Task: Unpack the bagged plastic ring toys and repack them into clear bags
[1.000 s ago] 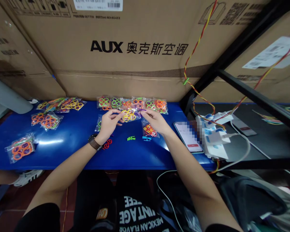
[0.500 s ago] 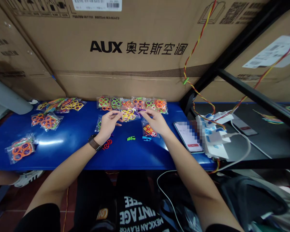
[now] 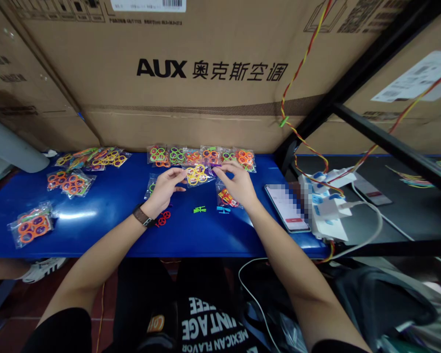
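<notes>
While the left hand (image 3: 163, 190) grips a packet of yellow rings (image 3: 197, 175), the right hand (image 3: 238, 184) pinches a purple piece (image 3: 216, 167)

Where the two hands face each other above the far half of the blue table (image 3: 202, 240), the packet of yellow rings lies between them. The left hand has thumb and forefinger closed on its left edge. The right hand grasps the small purple piece at the packet's right edge; whether that piece is inside the film or outside it, I cannot tell.

Just beyond the packet, a row of filled packets (image 3: 177, 156) runs along the foot of the large cardboard box (image 3: 213, 93). A packet with red and yellow contents (image 3: 228, 197) lies beside the right hand on its near side, and another packet (image 3: 151, 186) is partly hidden behind the left hand. Nearer are loose pieces: red ones (image 3: 163, 218) by the brown watch strap (image 3: 142, 215), green ones (image 3: 200, 209) in the middle and blue ones (image 3: 223, 210) to the right. More packets (image 3: 110, 157) are heaped at the far left, with an orange-ring packet (image 3: 32, 226) at the near left. A phone (image 3: 287, 208) lies at the table's right end.
</notes>
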Demonstrator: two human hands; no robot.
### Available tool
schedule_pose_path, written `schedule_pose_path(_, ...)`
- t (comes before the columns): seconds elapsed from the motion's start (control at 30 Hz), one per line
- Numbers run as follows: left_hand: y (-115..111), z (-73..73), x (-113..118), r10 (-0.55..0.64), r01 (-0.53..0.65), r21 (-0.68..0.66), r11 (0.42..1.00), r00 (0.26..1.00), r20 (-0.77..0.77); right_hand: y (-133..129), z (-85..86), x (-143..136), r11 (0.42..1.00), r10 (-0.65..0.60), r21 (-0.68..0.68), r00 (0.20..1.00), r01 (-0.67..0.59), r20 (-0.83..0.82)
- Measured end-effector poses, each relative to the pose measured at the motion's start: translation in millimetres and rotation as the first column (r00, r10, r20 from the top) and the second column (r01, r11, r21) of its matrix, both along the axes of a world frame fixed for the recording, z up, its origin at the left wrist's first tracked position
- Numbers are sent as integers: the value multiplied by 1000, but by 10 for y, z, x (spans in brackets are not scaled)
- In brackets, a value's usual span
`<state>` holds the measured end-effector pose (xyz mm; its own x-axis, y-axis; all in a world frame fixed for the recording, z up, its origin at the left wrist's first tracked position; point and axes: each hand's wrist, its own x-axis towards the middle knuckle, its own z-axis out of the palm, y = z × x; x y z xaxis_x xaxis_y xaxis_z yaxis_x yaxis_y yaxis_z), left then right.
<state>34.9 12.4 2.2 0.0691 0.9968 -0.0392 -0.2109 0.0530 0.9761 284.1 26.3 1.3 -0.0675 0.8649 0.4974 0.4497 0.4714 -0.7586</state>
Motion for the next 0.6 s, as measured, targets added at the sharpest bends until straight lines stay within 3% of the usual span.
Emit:
schedule_pose_path(0.3,-14,7,39,23,-23,-32,999,1000,-9,20,-26,6,980,164,-99,984,-171,-69)
schedule_pose_path(0.6,-26,21,61,22,-20,34,999,998,-55,99,-154,14,961,163,-185,963,-204,-214)
